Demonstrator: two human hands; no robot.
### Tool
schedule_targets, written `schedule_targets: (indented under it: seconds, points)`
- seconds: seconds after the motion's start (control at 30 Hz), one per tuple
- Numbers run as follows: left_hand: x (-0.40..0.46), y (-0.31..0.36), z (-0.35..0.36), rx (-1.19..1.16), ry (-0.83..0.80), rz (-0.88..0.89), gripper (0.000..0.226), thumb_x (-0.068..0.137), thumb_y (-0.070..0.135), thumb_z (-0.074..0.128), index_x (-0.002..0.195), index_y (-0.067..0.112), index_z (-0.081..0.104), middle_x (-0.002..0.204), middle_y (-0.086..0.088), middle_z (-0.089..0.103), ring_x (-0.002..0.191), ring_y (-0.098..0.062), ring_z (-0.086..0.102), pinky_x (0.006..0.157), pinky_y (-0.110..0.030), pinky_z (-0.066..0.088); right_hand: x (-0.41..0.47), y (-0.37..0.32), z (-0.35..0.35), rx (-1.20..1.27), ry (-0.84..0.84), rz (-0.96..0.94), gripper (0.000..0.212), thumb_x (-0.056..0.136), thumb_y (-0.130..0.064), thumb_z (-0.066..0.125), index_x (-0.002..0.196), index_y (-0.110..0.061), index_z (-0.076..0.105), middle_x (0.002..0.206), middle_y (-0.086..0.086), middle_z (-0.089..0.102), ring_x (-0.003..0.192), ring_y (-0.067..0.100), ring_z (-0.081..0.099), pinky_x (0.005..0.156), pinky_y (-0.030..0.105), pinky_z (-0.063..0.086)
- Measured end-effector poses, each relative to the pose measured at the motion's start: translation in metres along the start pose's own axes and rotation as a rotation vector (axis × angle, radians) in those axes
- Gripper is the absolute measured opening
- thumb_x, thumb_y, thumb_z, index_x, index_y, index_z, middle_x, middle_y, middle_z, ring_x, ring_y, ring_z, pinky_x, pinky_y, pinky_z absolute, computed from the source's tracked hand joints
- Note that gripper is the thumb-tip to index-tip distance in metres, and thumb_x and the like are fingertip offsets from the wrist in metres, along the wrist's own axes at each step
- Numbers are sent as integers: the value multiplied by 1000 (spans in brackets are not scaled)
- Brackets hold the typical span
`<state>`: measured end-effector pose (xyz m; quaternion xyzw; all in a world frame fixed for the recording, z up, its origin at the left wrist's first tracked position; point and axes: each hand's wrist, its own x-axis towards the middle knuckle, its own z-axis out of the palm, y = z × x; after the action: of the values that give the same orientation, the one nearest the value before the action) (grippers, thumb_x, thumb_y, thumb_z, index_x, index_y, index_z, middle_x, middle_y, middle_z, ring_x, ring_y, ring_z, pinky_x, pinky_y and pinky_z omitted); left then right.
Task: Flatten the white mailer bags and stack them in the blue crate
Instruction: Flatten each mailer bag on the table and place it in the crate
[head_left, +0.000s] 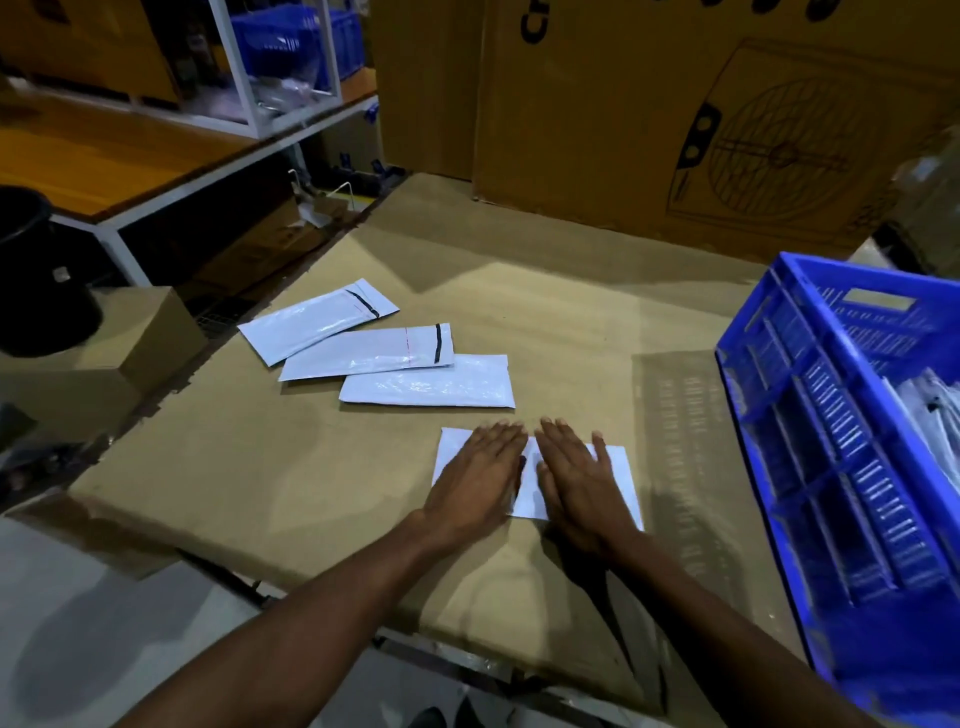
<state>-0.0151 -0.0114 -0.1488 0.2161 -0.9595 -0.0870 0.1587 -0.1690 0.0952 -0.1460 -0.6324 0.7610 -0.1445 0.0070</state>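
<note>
Head view shows both hands flat on one white mailer bag (530, 480) lying on the cardboard-covered surface (311, 493). The left hand (480, 480) and right hand (576, 486) lie side by side, fingers straight and spread, palms pressing down, gripping nothing. To flatten it well, I judge the palms should sweep outward from the middle toward the short ends, pushing trapped air out while the bag stays square on the surface. The bag under the hands looks plain white and smooth, with crisp edges where it shows at either side. Three more mailer bags (426, 387) wait just beyond, fanned and partly overlapping; two show a dark strip near one end, and all have a glossy sheen. The blue crate (810, 415) stands to the right, well apart from the hands, with some pale items visible inside, likely bags already stacked.
</note>
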Motion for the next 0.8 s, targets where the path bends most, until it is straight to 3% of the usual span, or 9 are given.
schedule_targets:
  seconds: [0.1, 0.17, 0.27, 0.33, 0.53, 0.7, 0.8]
  points:
    - [-4, 11, 11, -250, 40, -100, 55, 91, 20, 34, 135, -4, 58, 138, -18, 61, 127, -33, 60, 117, -37, 29, 2, -18, 5, 170, -52, 49, 59, 99, -32, 20, 148, -7, 38, 155, 10, 38, 144, 24, 35, 118, 43, 17]
    - [-11, 11, 17, -150, 6, -83, 57, 93, 22, 32, 140, -1, 55, 144, -14, 57, 134, -30, 54, 119, -41, 32, -6, -19, 12, 125, -76, 58, 63, 98, -38, 12, 154, -12, 26, 162, 2, 25, 150, 16, 20, 121, 42, 13]
    - [-11, 9, 15, 28, -60, -77, 55, 96, 26, 33, 140, 5, 58, 146, -10, 57, 135, -26, 54, 111, -47, 44, -13, -10, 16, -20, -95, 95, 65, 100, -45, 9, 158, -18, 18, 164, -4, 13, 151, 10, 11, 122, 44, 10]
    - [-11, 6, 15, 90, -91, -118, 56, 98, 30, 31, 143, 9, 56, 151, -6, 52, 140, -25, 48, 114, -46, 41, -15, -3, 14, -68, -125, 136, 70, 97, -53, 3, 158, -21, 11, 165, -8, 3, 152, 10, 4, 123, 42, 2]
    - [-16, 2, 2, 125, -244, -241, 77, 95, 52, 3, 162, 19, 20, 170, 1, 11, 156, -28, 5, 126, -45, 6, -34, 14, 8, -118, -120, 240, 65, 98, -63, 8, 157, -36, 5, 165, -12, -4, 152, 17, -5, 121, 48, 4]
    - [-34, -23, -13, 156, -272, -317, 82, 90, 57, -4, 163, 22, 8, 171, 3, -1, 157, -25, -4, 126, -46, 2, -37, 21, 0, -115, -186, 282, 68, 96, -66, 6, 157, -35, 0, 165, -8, -9, 152, 22, -12, 121, 49, 4]
    - [-37, -28, -16, 171, -304, -321, 80, 91, 55, -5, 163, 23, 3, 171, 3, -6, 156, -23, -8, 125, -47, 0, -28, 13, -5, -161, -228, 303, 66, 99, -55, 15, 157, -24, 10, 166, 0, -1, 152, 27, -5, 117, 60, 0]
